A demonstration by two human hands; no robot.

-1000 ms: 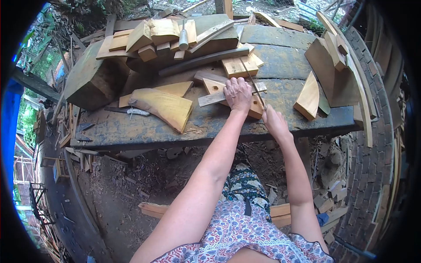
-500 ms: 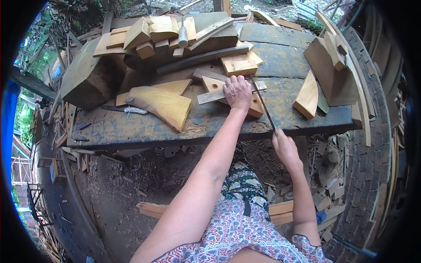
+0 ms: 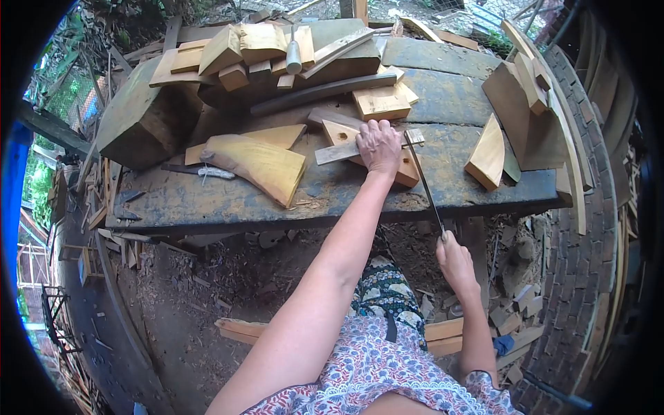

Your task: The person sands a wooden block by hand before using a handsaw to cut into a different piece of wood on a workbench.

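Observation:
My left hand [image 3: 380, 146] presses down with closed fingers on a thin grey wooden strip [image 3: 335, 153]. That strip lies across a thicker orange-brown wood block [image 3: 407, 170] with round holes in it, at the bench's front. In my right hand [image 3: 456, 263], held beyond the front edge, is the handle end of a narrow saw [image 3: 430, 190]. Its long dark blade slants up and away, with its far end at the strip's right end, just right of my left hand. The handle is mostly hidden by my fingers.
On the worn bench [image 3: 443, 155] are a curved yellow wood piece [image 3: 259, 162], a knife-like tool with a pale wrapped handle [image 3: 216, 172], a wedge [image 3: 486, 155] and a small block [image 3: 382, 104]. Behind, a mallet-like tool [image 3: 293, 59] lies among stacked offcuts. Scraps litter the ground.
My right hand has drawn the saw back toward my body and slightly right, so its far end is now near the strip. My left hand stays on the strip; the view shifted slightly.

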